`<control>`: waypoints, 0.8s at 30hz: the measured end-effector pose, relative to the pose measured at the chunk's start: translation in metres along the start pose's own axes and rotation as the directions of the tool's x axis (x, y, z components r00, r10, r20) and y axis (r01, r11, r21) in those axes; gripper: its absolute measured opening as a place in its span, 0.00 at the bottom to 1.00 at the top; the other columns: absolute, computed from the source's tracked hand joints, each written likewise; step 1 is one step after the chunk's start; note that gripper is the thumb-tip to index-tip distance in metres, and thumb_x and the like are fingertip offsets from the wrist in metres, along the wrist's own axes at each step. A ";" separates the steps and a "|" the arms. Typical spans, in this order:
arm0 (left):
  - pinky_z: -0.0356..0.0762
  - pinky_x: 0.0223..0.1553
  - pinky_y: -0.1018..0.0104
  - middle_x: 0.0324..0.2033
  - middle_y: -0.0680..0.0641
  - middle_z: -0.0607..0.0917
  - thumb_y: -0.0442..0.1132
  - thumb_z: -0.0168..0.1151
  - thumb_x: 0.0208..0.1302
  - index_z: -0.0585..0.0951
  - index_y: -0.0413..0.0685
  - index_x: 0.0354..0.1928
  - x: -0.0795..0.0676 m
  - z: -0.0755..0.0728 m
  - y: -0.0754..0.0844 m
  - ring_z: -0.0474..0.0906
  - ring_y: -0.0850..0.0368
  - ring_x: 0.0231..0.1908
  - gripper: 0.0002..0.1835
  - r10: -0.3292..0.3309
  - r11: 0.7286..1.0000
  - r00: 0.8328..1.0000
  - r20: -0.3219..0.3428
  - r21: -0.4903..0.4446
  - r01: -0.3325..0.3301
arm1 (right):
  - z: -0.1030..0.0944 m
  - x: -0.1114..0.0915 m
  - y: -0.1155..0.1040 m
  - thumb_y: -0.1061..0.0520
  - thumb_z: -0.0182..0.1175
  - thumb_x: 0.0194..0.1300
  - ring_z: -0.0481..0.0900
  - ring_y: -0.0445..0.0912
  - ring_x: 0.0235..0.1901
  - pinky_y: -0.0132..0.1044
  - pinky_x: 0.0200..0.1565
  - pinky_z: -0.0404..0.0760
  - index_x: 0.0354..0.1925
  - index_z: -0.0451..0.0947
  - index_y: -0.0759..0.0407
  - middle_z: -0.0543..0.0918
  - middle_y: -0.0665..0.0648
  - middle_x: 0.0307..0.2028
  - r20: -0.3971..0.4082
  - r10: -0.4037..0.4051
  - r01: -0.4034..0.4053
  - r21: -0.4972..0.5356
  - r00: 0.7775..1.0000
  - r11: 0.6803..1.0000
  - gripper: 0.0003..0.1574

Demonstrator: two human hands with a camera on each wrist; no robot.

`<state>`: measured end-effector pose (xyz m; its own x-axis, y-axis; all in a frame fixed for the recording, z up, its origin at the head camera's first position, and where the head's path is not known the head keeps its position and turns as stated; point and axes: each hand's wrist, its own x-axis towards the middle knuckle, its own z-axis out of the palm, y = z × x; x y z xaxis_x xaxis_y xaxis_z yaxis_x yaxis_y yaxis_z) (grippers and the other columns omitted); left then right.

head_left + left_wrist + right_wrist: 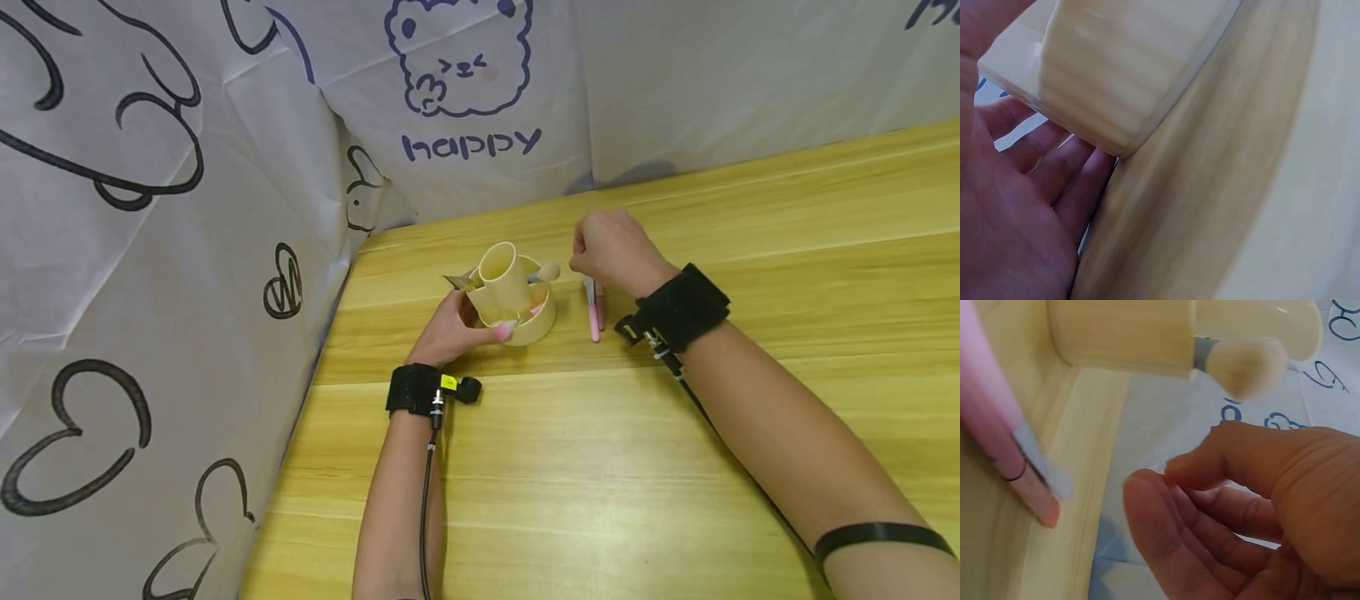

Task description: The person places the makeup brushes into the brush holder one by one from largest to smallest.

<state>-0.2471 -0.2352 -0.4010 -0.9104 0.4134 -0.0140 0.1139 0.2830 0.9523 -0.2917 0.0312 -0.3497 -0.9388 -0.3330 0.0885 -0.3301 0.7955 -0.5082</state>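
A cream makeup-brush holder (pixel 510 293) with a tall round tube stands on the table. My left hand (pixel 447 332) holds it by its left side, thumb at the front and fingers round the back. A makeup brush (pixel 548 272) leans out of its right side, its fluffy pale head (pixel 1247 365) outward. Just right of that brush, my right hand (pixel 617 250) is raised with loosely curled fingers and nothing visible in them. In the right wrist view its thumb meets the index finger. A pink-handled brush (pixel 594 321) and a darker pink tool (pixel 1007 456) lie side by side below it.
A gold pointed piece (pixel 459 282) sticks out of the holder's left side, and small pink items (pixel 537 305) sit inside. White printed cloth (pixel 465 183) hangs behind the wooden table (pixel 570 467) and along its left edge. Cables run down both forearms.
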 end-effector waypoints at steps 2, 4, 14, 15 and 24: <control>0.63 0.65 0.59 0.58 0.48 0.76 0.40 0.73 0.52 0.67 0.54 0.66 0.000 0.000 0.000 0.70 0.54 0.60 0.39 0.005 1.000 1.000 0.002 -0.003 -0.005 | 0.001 0.000 0.002 0.60 0.61 0.58 0.72 0.50 0.26 0.38 0.28 0.69 0.22 0.78 0.61 0.77 0.55 0.21 0.035 0.012 -0.011 -0.006 0.999 1.000 0.09; 0.63 0.65 0.59 0.58 0.48 0.76 0.40 0.73 0.53 0.67 0.54 0.66 0.000 0.000 0.000 0.70 0.54 0.60 0.38 0.010 1.000 1.000 0.006 -0.005 -0.010 | 0.002 0.000 0.004 0.59 0.62 0.57 0.73 0.50 0.26 0.39 0.29 0.71 0.21 0.78 0.60 0.78 0.55 0.21 0.066 0.015 -0.014 -0.021 0.998 1.000 0.09; 0.60 0.66 0.59 0.58 0.49 0.76 0.39 0.73 0.53 0.67 0.54 0.66 0.001 0.000 -0.001 0.69 0.56 0.62 0.38 0.023 1.000 1.000 0.017 -0.010 -0.023 | 0.016 0.000 0.008 0.57 0.69 0.48 0.71 0.48 0.20 0.39 0.24 0.71 0.16 0.72 0.60 0.71 0.53 0.16 0.114 0.053 -0.045 -0.076 0.992 0.996 0.16; 0.60 0.66 0.59 0.58 0.48 0.76 0.39 0.73 0.53 0.67 0.54 0.66 0.002 0.000 -0.001 0.69 0.56 0.62 0.38 0.024 1.000 1.000 0.017 -0.011 -0.024 | 0.017 0.000 0.008 0.58 0.69 0.47 0.73 0.49 0.20 0.39 0.24 0.71 0.16 0.73 0.60 0.73 0.54 0.16 0.118 0.057 -0.049 -0.065 0.991 0.997 0.14; 0.62 0.65 0.58 0.57 0.48 0.77 0.40 0.73 0.53 0.68 0.52 0.65 0.002 -0.001 -0.002 0.70 0.54 0.61 0.37 0.017 1.000 1.000 0.020 -0.006 -0.017 | 0.021 -0.005 0.002 0.64 0.63 0.48 0.80 0.46 0.13 0.39 0.25 0.78 0.19 0.78 0.63 0.80 0.55 0.12 0.194 0.074 -0.073 -0.011 0.978 0.997 0.05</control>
<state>-0.2496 -0.2355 -0.4029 -0.9002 0.4355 -0.0037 0.1270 0.2704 0.9543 -0.2861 0.0243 -0.3690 -0.9236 -0.3650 -0.1174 -0.2614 0.8235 -0.5035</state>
